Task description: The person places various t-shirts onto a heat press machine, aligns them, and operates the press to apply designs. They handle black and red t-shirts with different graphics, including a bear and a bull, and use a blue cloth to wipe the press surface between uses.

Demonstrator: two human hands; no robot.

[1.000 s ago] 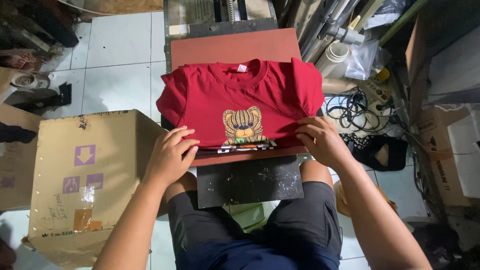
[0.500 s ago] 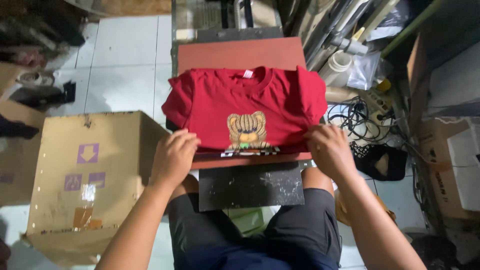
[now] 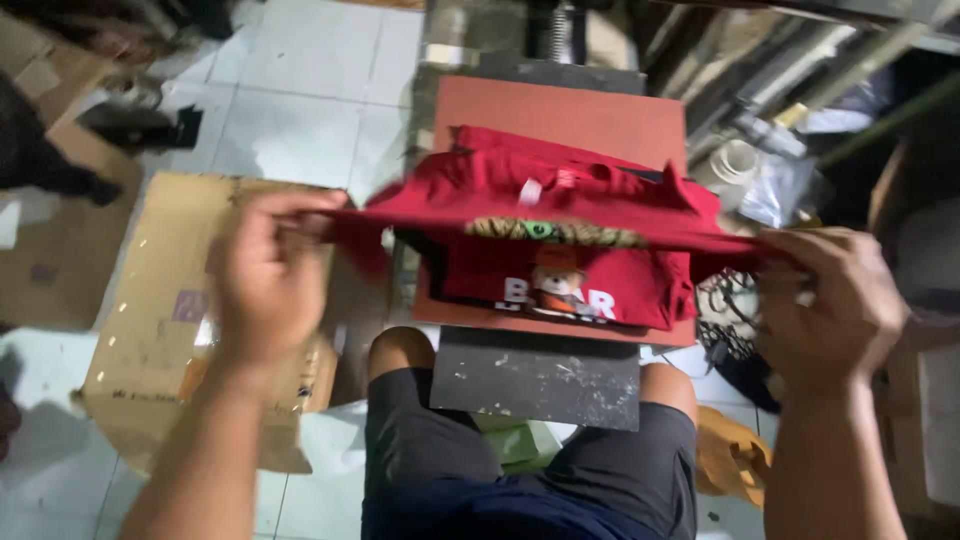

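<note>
Both hands are closed on a red shirt [image 3: 560, 200]. The left hand [image 3: 268, 275] and the right hand [image 3: 830, 300] pinch its two ends. A box [image 3: 150, 330] sits below the left hand.

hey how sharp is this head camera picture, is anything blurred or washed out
Head view: motion blur smears the left hand, the right hand and the lifted red shirt stretched between them; the bear print on the second red shirt below is soft; the cardboard box reads clearer; the right side falls dark, the floor tiles look pale.
</note>
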